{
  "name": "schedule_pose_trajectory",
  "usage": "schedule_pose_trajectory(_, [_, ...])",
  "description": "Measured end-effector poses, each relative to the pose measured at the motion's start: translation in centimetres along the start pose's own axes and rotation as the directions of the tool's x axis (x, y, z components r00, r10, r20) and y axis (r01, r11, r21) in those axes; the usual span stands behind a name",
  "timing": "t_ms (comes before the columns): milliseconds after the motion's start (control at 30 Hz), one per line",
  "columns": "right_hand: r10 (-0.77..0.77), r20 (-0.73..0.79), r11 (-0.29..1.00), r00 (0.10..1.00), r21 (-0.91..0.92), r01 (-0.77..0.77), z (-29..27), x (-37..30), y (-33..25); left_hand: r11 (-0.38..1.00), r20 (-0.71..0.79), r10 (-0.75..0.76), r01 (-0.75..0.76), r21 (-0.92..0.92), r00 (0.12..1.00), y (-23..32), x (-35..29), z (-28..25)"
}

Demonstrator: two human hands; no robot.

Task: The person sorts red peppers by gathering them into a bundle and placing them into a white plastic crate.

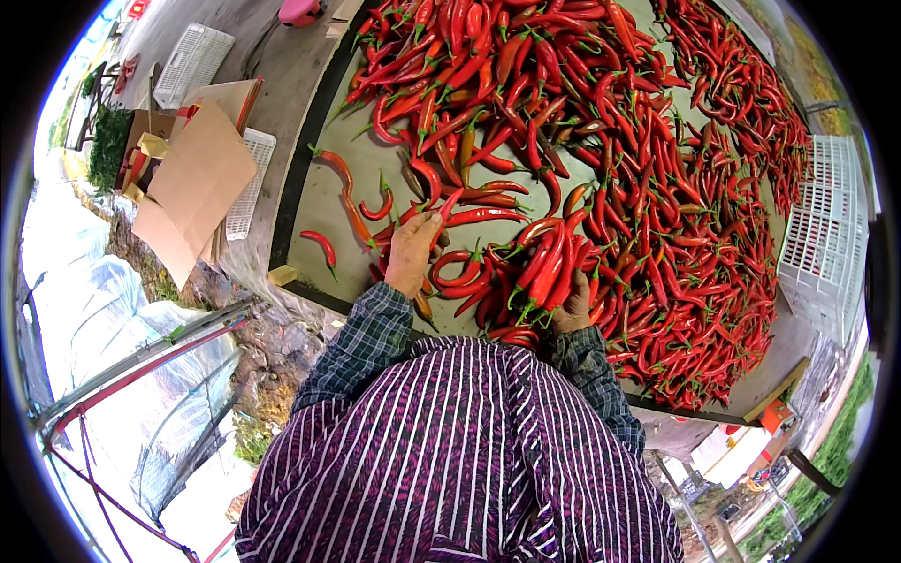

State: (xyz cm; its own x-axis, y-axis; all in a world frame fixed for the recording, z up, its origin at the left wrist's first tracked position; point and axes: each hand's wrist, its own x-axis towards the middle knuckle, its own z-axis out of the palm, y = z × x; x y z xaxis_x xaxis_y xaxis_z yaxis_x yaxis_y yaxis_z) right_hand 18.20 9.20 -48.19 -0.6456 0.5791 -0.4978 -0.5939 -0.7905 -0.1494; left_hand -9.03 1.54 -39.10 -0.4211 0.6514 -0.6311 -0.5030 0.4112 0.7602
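Long red chili peppers (657,206) with green stems lie heaped over a grey table (314,202) with a dark rim. My left hand (413,251) is closed on a red chili pepper (449,204) near the table's left side, with loose peppers scattered around it. In my right hand (572,307) is a bunch of chili peppers (544,267), lined up with their green stems toward me. The fingers under that bunch are mostly hidden. A curled pepper (458,269) and several others lie between my two hands.
A white slatted crate (821,239) stands against the table's right edge. Flattened cardboard (202,174) and a white basket (251,178) sit left of the table, with another white crate (192,66) farther off. A pink stool (300,11) is at the top. Metal poles (150,357) cross the lower left.
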Motion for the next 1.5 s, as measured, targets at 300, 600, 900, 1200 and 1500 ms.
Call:
schedule_pose_trajectory(300, [0.037, 0.007, 0.993, 0.999, 0.115, -0.037, 0.7, 0.3, 0.0, 0.99, 0.241, 0.131, -0.142, 0.028, 0.962, -1.0, -0.1, -0.7])
schedule_pose_trajectory(600, [0.023, -0.073, 0.996, 0.997, 0.092, -0.016, 0.8, 0.5, -0.1, 0.999, 0.137, -0.032, 0.028, 0.031, 0.99, -0.8, -0.1, -1.6])
schedule_pose_trajectory(900, [-0.261, 0.09, 0.895, 0.961, -0.35, 0.276, 1.4, -1.1, 0.7, 0.978, 0.309, 0.081, -0.016, -0.207, 0.948, -0.5, -0.9, -1.0])
schedule_pose_trajectory(1200, [-0.027, 0.081, 0.993, 0.996, -0.115, 0.036, -0.4, -0.2, -0.1, 0.991, 0.329, 0.07, -0.029, -0.129, 0.942, -0.4, -0.5, -0.5])
schedule_pose_trajectory(1500, [0.021, -0.059, 0.993, 0.998, 0.114, -0.014, -1.1, 0.5, -0.2, 0.965, 0.18, -0.091, 0.132, -0.228, 0.979, -0.8, 0.2, -0.9])
